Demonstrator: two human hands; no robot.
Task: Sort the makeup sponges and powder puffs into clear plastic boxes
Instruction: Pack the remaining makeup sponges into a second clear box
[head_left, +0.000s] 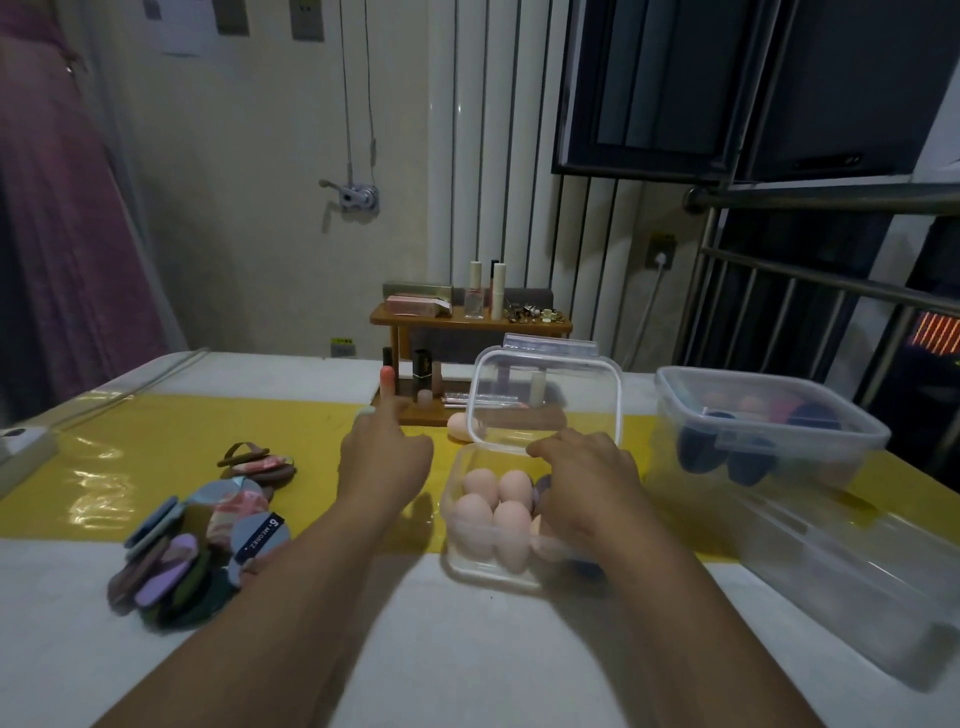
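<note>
A small clear box (457, 562) sits in the middle of the table with its lid (545, 395) standing open behind it. Several pink egg-shaped sponges (511, 530) lie inside, and a purple one (543, 487) shows under my right hand (584, 475). That hand hovers over the box's back right part with fingers bent down at the rear rim; what they touch is hidden. My left hand (384, 460) reaches forward just left of the box, holding nothing, one finger extended. A loose pink sponge (460, 427) lies behind the box. A pile of flat powder puffs (197, 540) lies at the left.
A larger clear box (769, 431) with dark blue sponges (748, 460) stands at the right, with another clear container (857, 587) in front of it. A wooden cosmetics shelf (467, 325) stands at the back. A few more puffs (260, 462) lie farther back at the left.
</note>
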